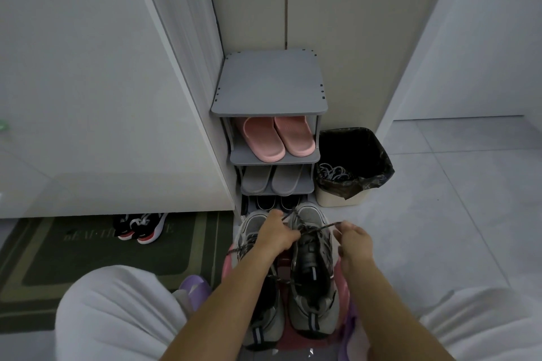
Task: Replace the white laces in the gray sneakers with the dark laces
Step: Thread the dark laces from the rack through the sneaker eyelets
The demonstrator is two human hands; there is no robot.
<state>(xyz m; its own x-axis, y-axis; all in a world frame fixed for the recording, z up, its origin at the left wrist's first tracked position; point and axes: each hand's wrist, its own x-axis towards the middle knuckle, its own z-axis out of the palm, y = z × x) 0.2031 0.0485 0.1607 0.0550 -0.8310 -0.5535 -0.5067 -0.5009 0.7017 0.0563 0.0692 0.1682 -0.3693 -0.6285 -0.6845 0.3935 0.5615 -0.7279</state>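
Right hand (356,243) pinches speckled dark lace (319,228) taut.

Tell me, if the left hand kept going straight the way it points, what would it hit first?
Probably the dark shoes low in the shoe rack, just beyond the left hand, which grips a dark lace. Depth is unclear; it might brush the gray sneaker first.

Floor (440,184): pale tiles; a green mat (88,258), a gray shoe rack (269,82) and a lined bin (352,167) are stood on it.
Mat: black-and-red sneakers (140,228) are laid at its far edge.
Rack shelves: pink slippers (278,138) are kept uppermost, gray slippers (272,180) below, dark shoes (275,202) lowest, half hidden.
Reddish base (284,268): possibly a stool; gray sneakers (315,302) are set on it side by side.
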